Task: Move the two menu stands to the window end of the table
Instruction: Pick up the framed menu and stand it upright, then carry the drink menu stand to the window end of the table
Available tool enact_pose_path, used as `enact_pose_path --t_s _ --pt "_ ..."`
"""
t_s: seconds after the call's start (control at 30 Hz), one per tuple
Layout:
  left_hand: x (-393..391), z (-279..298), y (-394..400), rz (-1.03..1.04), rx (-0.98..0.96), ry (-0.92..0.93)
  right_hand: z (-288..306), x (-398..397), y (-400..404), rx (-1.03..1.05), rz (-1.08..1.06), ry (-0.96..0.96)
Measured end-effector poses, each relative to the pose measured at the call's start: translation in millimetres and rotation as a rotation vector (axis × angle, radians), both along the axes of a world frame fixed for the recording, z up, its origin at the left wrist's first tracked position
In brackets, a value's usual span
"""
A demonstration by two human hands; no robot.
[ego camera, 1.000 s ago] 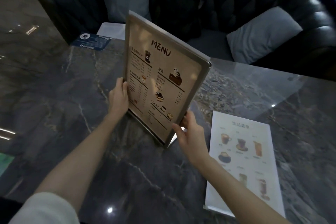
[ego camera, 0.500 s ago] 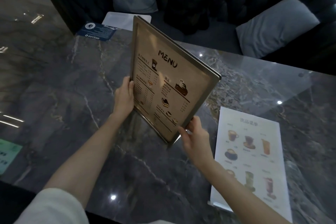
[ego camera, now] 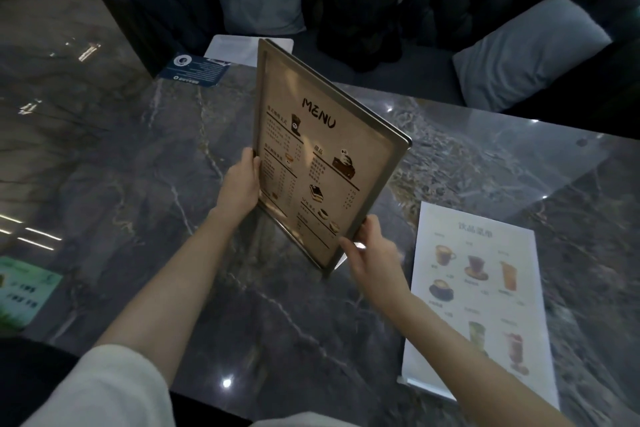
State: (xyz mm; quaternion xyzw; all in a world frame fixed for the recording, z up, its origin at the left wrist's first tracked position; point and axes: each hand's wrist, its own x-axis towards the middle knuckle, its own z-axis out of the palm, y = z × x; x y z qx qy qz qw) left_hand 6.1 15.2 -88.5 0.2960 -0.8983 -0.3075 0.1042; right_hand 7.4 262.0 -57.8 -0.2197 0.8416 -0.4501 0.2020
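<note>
Head view: left hand [ego camera: 242, 184] and right hand [ego camera: 372, 250] pinch the metal menu stand's [ego camera: 322, 163] lower edges. Its tall frame could tip forward, or swing onto the flat drinks menu [ego camera: 485, 274] lying right.

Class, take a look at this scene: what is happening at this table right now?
A person holds an upright framed menu stand over the dark marble table, left hand on its left edge, right hand at its lower right corner. A second, white drinks menu stand lies to the right, untouched.
</note>
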Motion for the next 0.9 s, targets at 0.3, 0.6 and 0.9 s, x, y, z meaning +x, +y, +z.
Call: enact_pose_path --t_s 0.3,0.6,0.9 --pt "24 46 28 -0.125 -0.466 -0.184 25 -19 16 0.283 0.222 0.276" --pt "56 67 131 -0.471 -0.538 0.154 57 -37 85 0.523 0.321 0.495" --pt "61 -8 223 -0.615 -0.546 0.144 13 -34 229 0.695 0.026 0.622"
